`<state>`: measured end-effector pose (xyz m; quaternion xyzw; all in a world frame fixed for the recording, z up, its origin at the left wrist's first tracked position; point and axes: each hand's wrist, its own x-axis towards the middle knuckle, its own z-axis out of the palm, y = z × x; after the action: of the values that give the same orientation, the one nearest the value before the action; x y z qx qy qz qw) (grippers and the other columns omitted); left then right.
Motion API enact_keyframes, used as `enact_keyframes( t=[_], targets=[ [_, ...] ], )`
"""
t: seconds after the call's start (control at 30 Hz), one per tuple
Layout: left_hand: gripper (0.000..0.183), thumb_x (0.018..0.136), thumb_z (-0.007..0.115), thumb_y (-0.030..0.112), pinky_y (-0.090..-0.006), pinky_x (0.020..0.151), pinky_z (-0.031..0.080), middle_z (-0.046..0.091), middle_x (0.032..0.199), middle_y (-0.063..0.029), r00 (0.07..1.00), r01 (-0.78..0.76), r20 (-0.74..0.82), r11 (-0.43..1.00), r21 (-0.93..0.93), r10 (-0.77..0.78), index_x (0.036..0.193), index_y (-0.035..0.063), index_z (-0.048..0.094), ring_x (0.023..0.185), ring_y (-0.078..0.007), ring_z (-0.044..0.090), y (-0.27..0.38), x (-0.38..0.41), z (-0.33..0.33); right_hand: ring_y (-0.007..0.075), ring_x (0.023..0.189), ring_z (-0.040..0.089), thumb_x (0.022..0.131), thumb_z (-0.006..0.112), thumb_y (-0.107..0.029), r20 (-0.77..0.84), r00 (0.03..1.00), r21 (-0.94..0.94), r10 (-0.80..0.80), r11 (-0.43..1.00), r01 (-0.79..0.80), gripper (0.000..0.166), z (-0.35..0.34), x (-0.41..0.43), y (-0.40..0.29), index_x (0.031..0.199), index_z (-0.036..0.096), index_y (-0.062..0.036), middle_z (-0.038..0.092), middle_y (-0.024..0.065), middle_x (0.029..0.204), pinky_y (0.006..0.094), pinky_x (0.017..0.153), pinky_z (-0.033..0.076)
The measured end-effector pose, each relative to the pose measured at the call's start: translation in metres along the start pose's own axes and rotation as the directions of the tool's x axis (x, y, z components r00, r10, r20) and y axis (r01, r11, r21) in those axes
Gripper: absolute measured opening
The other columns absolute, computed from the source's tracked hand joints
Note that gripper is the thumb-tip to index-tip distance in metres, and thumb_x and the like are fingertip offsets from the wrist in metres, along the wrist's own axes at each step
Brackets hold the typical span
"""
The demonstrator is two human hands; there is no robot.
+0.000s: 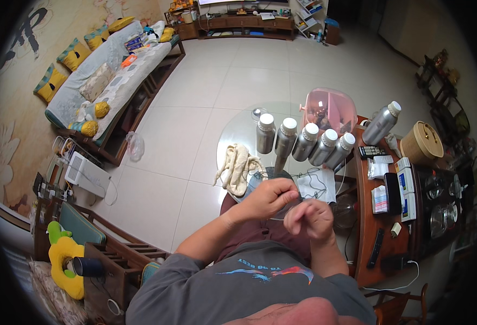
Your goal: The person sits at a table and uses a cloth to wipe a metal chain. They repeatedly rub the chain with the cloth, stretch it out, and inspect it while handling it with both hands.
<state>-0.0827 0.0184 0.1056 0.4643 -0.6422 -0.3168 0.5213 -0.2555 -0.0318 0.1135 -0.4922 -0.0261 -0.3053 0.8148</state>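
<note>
Both hands are raised over the near edge of a round glass table [238,122]. My left hand [273,199] has its fingers curled, with the thumb against the index finger. Close on its right, my right hand [309,219] is bent at the wrist and slightly blurred, its fingers curled. A thin dark cord [317,183] lies in loops over a white cloth [319,185] just beyond the hands; whether either hand pinches its end cannot be made out. A bundle of cream cloth [238,168] lies left of them. Several metal bottles with white caps [305,142] stand in a row behind.
A pink clear-lidded box [330,109] stands behind the bottles. On the right, a wooden table [362,243] holds another metal bottle [380,124], remote controls [371,152], a woven basket [421,140] and small boxes [406,183]. A cushioned sofa [112,77] is at the left.
</note>
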Motion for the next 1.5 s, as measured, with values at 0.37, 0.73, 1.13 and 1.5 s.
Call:
enact_keyframes(
  t=[0.37, 0.73, 1.13, 1.5],
  targets=[
    [0.015, 0.097, 0.058, 0.014, -0.0335, 0.066, 0.046, 0.060, 0.079, -0.0103, 0.995, -0.058, 0.091, 0.991, 0.120, 0.048, 0.091, 0.0008, 0.061, 0.071, -0.0241, 0.057, 0.015, -0.001, -0.017, 0.0117, 0.058, 0.054, 0.103, 0.048, -0.024, -0.149, 0.969, -0.436, 0.199, 0.866, -0.245, 0.035, -0.029, -0.013, 0.000, 0.081, 0.060, 0.0017, 0.060, 0.0084, 0.070, 0.0247, 0.054, 0.042],
    [0.018, 0.095, 0.057, 0.017, -0.0395, 0.068, 0.048, 0.059, 0.080, -0.0173, 0.985, -0.009, 0.173, 0.995, 0.102, -0.008, 0.091, -0.0011, 0.058, 0.074, -0.0363, 0.059, -0.007, -0.006, 0.014, 0.0222, 0.060, 0.057, 0.105, 0.045, -0.029, 0.098, 0.993, 0.393, 0.064, 0.914, -0.097, 0.037, -0.012, -0.013, -0.005, 0.109, 0.057, 0.0058, 0.057, 0.0089, 0.062, 0.0362, 0.064, 0.047],
    [0.023, 0.101, 0.053, 0.023, -0.0248, 0.049, 0.034, 0.047, 0.064, 0.0016, 0.957, 0.263, -0.001, 0.867, -0.424, -0.291, 0.086, 0.0053, 0.055, 0.055, -0.0062, 0.042, -0.030, -0.017, 0.009, 0.0308, 0.071, 0.064, 0.106, 0.042, -0.023, 0.038, 0.998, 0.450, -0.042, 0.893, 0.020, 0.033, -0.013, -0.013, 0.006, 0.102, 0.058, 0.0054, 0.064, 0.0241, 0.101, 0.0406, 0.071, 0.053],
    [0.031, 0.094, 0.052, 0.017, -0.0270, 0.045, 0.021, 0.033, 0.060, 0.0012, 0.971, -0.120, -0.221, 0.610, -0.783, -0.093, 0.068, 0.0087, 0.037, 0.048, -0.0085, 0.025, -0.023, -0.042, -0.032, 0.0283, 0.116, 0.061, 0.105, 0.043, -0.020, -0.540, 0.837, 0.097, -0.084, 0.982, 0.161, 0.034, -0.034, 0.003, 0.018, 0.119, 0.059, 0.0070, 0.061, 0.0210, 0.127, 0.0414, 0.104, 0.046]
  ],
)
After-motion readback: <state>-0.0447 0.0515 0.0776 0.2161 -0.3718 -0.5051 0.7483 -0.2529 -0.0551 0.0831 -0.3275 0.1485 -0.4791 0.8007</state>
